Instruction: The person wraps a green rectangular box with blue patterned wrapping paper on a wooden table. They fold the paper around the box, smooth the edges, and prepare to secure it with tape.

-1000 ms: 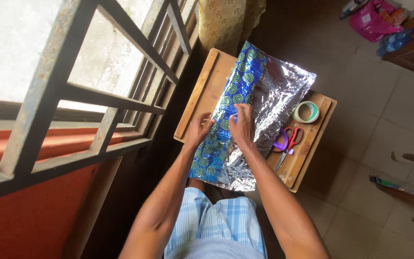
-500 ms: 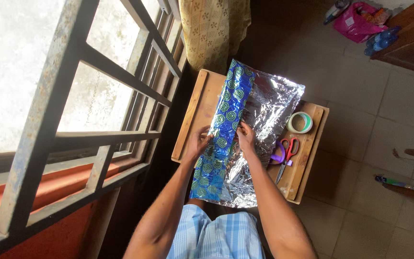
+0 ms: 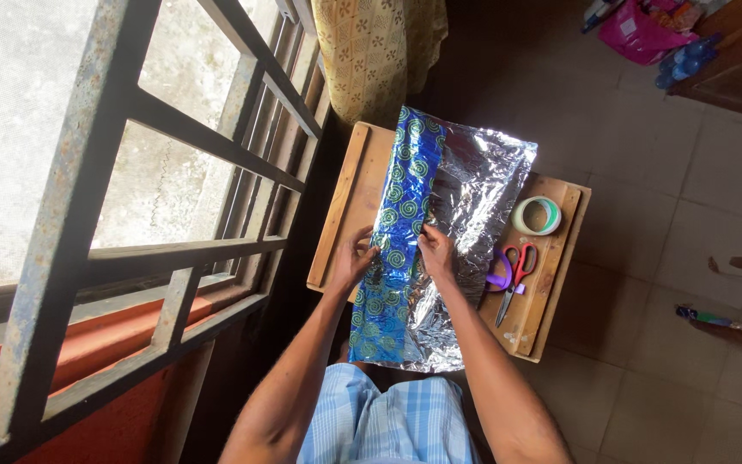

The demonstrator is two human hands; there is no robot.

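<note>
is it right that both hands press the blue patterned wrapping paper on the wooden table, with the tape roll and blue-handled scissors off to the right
Not quite: the head view shows the scissors have red handles. The rest holds: left hand and right hand press the blue patterned wrapping paper on the wooden table, tape roll at right.

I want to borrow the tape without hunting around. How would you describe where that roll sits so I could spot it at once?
Find the small wooden table beside the barred window, where a person's hands press blue patterned wrapping paper with a silver underside. The roll of tape lies flat on the bare wood right of the paper, just beyond the red-handled scissors. It is the only ring-shaped thing there, pale with a greenish rim.
</note>
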